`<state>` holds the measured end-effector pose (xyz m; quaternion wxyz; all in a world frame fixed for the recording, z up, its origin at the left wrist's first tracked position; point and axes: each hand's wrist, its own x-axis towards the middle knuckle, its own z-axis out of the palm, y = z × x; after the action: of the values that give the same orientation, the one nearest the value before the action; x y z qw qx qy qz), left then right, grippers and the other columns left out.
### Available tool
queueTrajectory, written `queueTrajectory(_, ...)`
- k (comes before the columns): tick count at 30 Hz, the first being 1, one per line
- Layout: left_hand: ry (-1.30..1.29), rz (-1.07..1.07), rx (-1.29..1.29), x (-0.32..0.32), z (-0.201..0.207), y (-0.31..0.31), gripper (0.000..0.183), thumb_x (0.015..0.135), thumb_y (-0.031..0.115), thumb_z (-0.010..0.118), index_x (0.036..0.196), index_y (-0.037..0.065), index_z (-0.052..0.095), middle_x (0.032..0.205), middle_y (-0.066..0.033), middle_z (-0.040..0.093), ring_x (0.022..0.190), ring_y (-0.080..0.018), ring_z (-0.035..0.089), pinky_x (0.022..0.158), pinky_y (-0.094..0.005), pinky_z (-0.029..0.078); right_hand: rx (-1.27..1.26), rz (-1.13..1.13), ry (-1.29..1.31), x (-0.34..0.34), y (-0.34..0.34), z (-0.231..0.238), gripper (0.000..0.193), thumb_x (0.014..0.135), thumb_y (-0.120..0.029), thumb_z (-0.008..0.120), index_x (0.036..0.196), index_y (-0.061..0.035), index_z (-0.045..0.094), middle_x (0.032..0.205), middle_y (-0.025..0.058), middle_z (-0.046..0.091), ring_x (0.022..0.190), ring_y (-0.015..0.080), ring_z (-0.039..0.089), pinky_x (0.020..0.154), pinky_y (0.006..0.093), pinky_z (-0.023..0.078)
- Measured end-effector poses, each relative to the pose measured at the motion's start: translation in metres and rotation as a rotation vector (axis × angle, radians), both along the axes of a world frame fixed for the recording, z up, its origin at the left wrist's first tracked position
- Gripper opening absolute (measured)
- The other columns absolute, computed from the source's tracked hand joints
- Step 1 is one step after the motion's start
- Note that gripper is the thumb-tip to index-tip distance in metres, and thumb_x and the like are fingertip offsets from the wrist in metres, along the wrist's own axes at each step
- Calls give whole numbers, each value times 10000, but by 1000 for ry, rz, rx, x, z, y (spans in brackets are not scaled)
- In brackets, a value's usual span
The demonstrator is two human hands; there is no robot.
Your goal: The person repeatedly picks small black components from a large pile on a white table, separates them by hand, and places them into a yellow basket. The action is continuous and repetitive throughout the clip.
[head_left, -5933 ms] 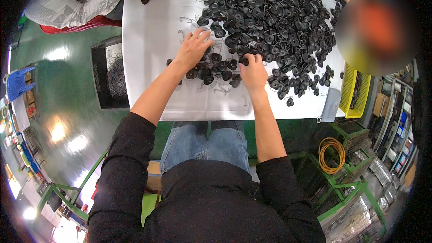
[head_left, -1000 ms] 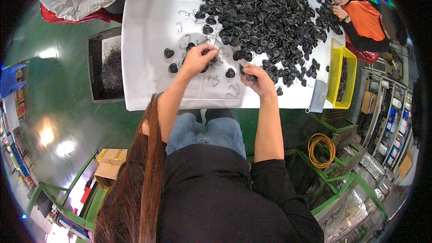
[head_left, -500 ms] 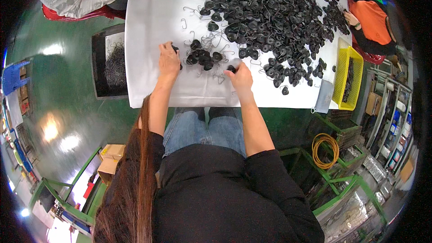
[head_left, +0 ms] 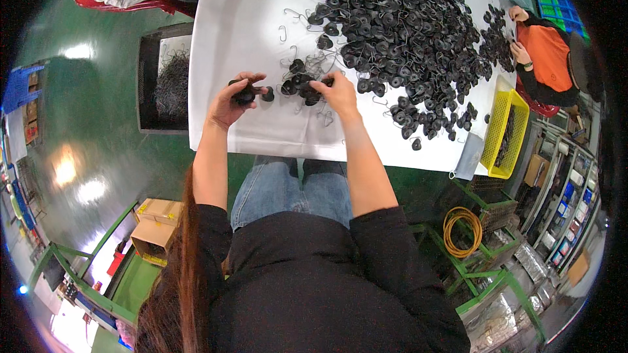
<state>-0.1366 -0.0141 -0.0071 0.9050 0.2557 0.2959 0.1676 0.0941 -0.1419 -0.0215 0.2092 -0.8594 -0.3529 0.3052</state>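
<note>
My left hand (head_left: 229,104) is turned partly palm up over the white-covered table, its fingers curled around several black round pieces (head_left: 243,93). Another small black disc (head_left: 268,94) shows just beyond the fingertips. At the right edge of a small cluster of black discs (head_left: 297,84), the thumb and fingers of my right hand (head_left: 341,97) are pinched on a dark disc, partly hidden by the fingers. Thin bent wire hooks (head_left: 316,64) lie tangled in and behind this cluster.
A large heap of black discs with wire hooks (head_left: 399,26) covers the table's middle and right. A yellow basket (head_left: 517,134) stands at the right corner. Left of the table is a black crate of wires (head_left: 147,85). Co-workers sit at the far left and at the right (head_left: 546,59).
My left hand has shifted left and turned from palm down to partly palm up, showing black pieces in it. My right hand has moved left to the small cluster. The whole view has tilted slightly.
</note>
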Motion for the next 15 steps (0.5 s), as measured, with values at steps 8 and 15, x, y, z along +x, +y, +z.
queueTrajectory(8,112,56,-36,2,1,-8,309,832,391,565,830,83,585,835,-45,558,757,-153,567,498,-234,429,155,-261,645,29,32,21,171,743,-268,637,777,-101,614,732,30,610,740,201,614,588,318,424)
queueTrajectory(15,866,41,691,11,-20,-33,291,804,326,618,889,50,582,658,-73,572,597,-222,558,556,-309,444,262,-297,1125,39,-2,40,225,723,-212,695,877,-100,575,735,9,578,669,136,583,526,259,391)
